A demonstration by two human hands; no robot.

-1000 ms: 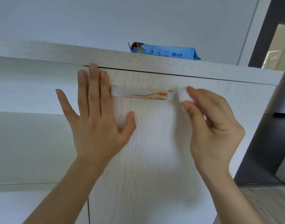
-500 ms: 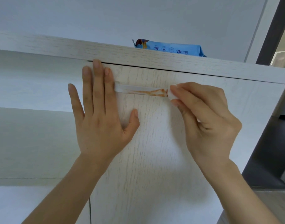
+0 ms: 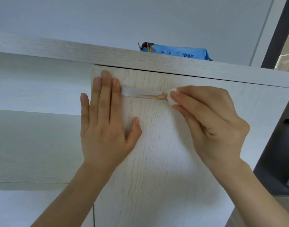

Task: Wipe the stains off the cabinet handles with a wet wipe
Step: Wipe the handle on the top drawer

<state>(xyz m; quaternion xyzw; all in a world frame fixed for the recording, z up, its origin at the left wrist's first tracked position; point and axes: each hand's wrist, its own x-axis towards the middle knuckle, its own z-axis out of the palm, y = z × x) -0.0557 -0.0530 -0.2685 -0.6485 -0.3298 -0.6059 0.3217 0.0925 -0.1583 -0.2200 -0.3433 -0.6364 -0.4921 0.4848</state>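
A white bar handle (image 3: 140,93) runs across the top of a pale wood-grain cabinet door (image 3: 156,153). An orange stain (image 3: 154,96) streaks the handle's right half. My right hand (image 3: 211,126) pinches a small folded white wet wipe (image 3: 170,95) and holds it against the right end of the handle, at the stain's edge. My left hand (image 3: 106,122) lies flat on the door with straight fingers, just left of the handle's left end.
A blue pack of wet wipes (image 3: 174,52) lies on the cabinet top (image 3: 75,51), above the handle. Open white shelves (image 3: 34,112) sit to the left of the door. A dark door frame (image 3: 278,38) stands at the far right.
My right hand slid the wipe left from the handle's right end onto the stained part. The left hand stayed flat on the door. The camera view shifted slightly.
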